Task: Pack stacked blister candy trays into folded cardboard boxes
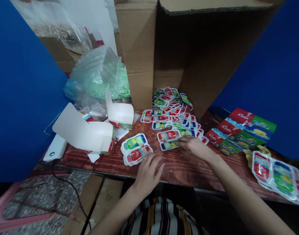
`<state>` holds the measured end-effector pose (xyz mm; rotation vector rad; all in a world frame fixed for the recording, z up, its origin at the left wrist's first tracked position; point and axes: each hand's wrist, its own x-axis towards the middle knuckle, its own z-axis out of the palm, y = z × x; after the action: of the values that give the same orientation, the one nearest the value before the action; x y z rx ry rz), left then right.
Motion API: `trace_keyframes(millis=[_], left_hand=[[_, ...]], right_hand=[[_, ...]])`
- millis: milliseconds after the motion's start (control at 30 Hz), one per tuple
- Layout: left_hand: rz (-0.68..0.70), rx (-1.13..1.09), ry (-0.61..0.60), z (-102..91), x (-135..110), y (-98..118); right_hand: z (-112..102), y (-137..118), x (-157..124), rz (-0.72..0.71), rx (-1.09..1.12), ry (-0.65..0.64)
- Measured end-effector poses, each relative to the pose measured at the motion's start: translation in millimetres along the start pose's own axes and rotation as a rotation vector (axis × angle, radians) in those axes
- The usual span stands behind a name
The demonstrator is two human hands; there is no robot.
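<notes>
On the wooden table before me lies a small stack of flat Cola and Sprite sachets (135, 147). My left hand (148, 170) is at the stack's near right edge, fingers apart and fingertips close to or touching it. To the right, a Cola-and-Sprite sachet pair (169, 144) lies at the front of a larger heap. Fingers of my right hand (194, 147) are closed at its right edge; they are slightly blurred and partly hide it. Behind, the loose sachet heap (175, 106) spreads out of a big cardboard box.
Two opened small cartons (90, 135) (121, 114) stand left. Closed Cola-Sprite boxes (242, 130) are stacked right, with more sachets (274, 176) at the table's right end. The large cardboard box (141, 58) rises behind. Plastic trays (97, 71) and a white power strip (55, 148) are left.
</notes>
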<state>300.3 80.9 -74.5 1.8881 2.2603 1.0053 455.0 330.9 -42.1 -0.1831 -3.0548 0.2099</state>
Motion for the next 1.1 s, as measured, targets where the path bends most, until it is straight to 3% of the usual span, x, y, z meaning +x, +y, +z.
trace_keyframes(millis=[100,233,300,367,467,633,767,867,967,1100], left_hand=[[0.113,0.015,-0.157,23.9,3,10],[0.155,0.077,-0.303,52.4,8,8],[0.155,0.097,-0.326,58.9,8,7],[0.165,0.122,-0.331,60.3,6,7],[0.175,0.135,-0.326,57.5,3,7],[0.186,0.087,-0.328,50.7,0,5],[0.184,0.044,-0.349,45.9,1,4],[0.188,0.007,-0.356,44.8,1,4],[0.188,-0.029,-0.334,46.1,-1,2],[0.207,-0.054,-0.317,45.5,-3,1]], right_hand=[[2,-7,1,0.010,0.136,-0.064],[2,3,42,0.200,0.099,0.154],[9,11,72,0.286,0.012,0.199],[20,17,97,0.321,-0.048,0.135],[29,25,113,0.316,-0.055,0.105],[17,32,86,0.298,0.005,0.258],[12,28,48,0.247,0.254,0.579],[17,21,25,0.352,0.507,0.730],[23,8,8,0.395,0.687,0.739],[34,-14,-15,0.234,0.593,0.628]])
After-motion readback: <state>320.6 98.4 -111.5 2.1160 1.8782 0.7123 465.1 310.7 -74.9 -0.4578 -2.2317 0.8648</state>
